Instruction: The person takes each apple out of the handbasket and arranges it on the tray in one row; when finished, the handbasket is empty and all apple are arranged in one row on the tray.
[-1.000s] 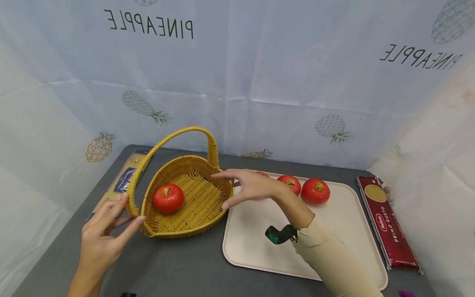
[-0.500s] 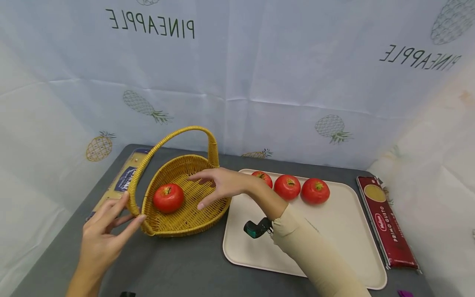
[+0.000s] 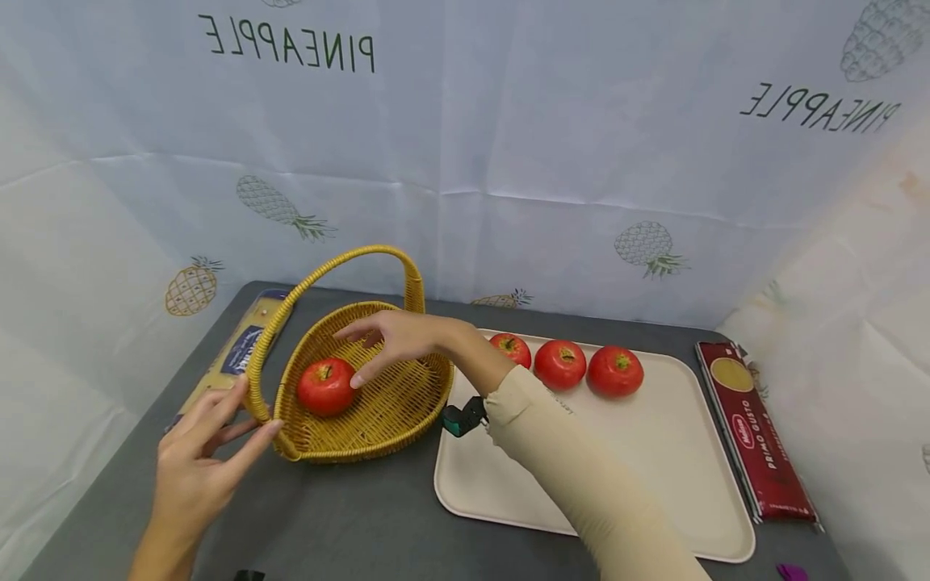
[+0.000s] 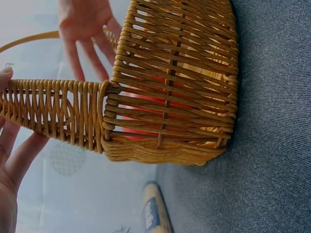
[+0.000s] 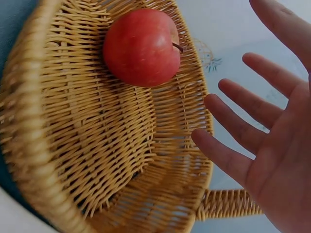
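Observation:
A yellow wicker basket (image 3: 363, 452) stands on the left of the table with one red apple (image 3: 327, 387) inside, near its left wall. My left hand (image 3: 199, 460) pinches the foot of the basket's handle (image 4: 53, 109) between thumb and fingers. Over the basket, just right of the apple, hovers my right hand (image 3: 395, 339), fingers spread and holding nothing. In the right wrist view, a gap shows between its fingers (image 5: 238, 124) and the apple (image 5: 143, 48). Three more red apples (image 3: 559, 365) lie in a row at the back of the cream tray (image 3: 654, 484).
Right of the tray lies a dark red spaghetti packet (image 3: 759, 436). A yellowish packet with a blue label (image 3: 243, 351) lies behind my left hand, partly covered by the handle. Pineapple-print cloth (image 3: 465, 161) hangs along the back of the grey table (image 3: 349, 524).
My right hand has moved left from the basket's right rim to above the inside, close to the apple. The left hand keeps its grip on the handle.

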A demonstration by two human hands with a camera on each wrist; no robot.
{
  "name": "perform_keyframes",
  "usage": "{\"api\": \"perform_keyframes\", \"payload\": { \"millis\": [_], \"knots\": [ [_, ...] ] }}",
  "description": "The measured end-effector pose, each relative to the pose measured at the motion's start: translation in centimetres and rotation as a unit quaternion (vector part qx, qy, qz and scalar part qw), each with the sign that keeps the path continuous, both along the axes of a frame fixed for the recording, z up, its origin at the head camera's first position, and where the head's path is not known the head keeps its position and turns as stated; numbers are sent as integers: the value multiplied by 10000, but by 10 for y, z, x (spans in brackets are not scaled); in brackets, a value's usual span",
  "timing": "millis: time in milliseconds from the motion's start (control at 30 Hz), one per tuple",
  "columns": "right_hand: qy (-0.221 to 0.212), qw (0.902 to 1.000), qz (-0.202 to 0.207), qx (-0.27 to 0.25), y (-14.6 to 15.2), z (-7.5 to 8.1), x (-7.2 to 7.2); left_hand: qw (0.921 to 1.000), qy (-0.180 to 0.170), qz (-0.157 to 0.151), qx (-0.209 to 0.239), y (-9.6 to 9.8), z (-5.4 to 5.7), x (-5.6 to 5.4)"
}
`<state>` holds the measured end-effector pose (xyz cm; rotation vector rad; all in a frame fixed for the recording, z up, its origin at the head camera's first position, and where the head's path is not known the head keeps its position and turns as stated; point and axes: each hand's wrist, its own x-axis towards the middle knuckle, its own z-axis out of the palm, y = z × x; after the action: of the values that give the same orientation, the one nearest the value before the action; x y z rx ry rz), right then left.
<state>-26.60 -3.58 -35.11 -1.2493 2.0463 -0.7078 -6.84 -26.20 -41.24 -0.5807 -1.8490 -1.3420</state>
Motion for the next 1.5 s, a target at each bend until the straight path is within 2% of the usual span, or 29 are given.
{"api": "perform_keyframes", "payload": {
  "millis": [300, 500, 667, 833, 1333, 1500],
  "knots": [
    [-264, 9994, 20, 215, -35, 0, -6, 9980, 168, -545, 275, 0, 1, 1],
    [-450, 9985, 78, 310, -47, -7, -6, 9988, 95, -418, 233, 0, 1, 2],
    [-606, 9980, 38, 167, -50, -18, -6, 9991, 98, -352, 206, 0, 1, 2],
    [-759, 9970, -76, 146, -55, -28, -6, 9983, 109, -484, 300, 0, 1, 1],
    [-849, 9950, -232, 479, -63, -52, -5, 9983, 69, -499, 292, 1, -3, 0],
    [-847, 9950, -230, 474, -64, -52, -7, 9988, 89, -427, 239, 1, -2, -1]
  ]
}}
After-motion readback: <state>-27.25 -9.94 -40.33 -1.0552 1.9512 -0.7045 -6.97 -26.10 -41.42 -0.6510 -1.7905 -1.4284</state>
